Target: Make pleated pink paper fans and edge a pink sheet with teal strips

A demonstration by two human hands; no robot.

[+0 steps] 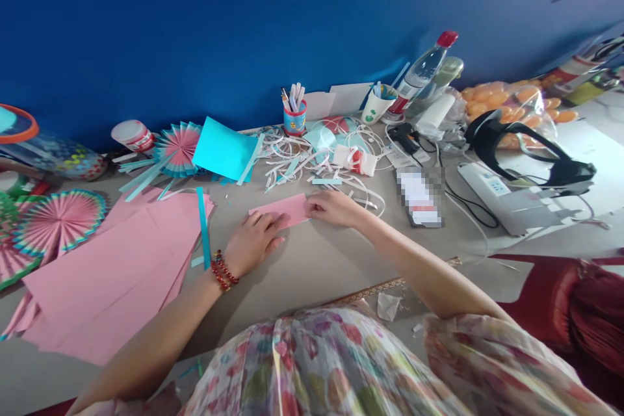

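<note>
A folded strip of pink paper (291,210) lies on the table in front of me. My left hand (251,244), with a beaded bracelet at the wrist, rests its outstretched fingers on the strip's left part. At the right end, the curled fingers of my right hand (334,208) pinch the paper's edge. Large pink sheets (117,260) are piled to the left, with a narrow blue paper strip (203,227) beside them. Finished-looking pleated pink fans (61,221) with blue-green edges stand at the far left.
Behind my hands are tangled white paper scraps (287,156), a blue sheet (224,149) and a pen cup (294,118). A phone (420,197), a plastic bottle (424,75), a glue gun (404,140), a power strip (492,192) and a black headset strap (531,156) occupy the right.
</note>
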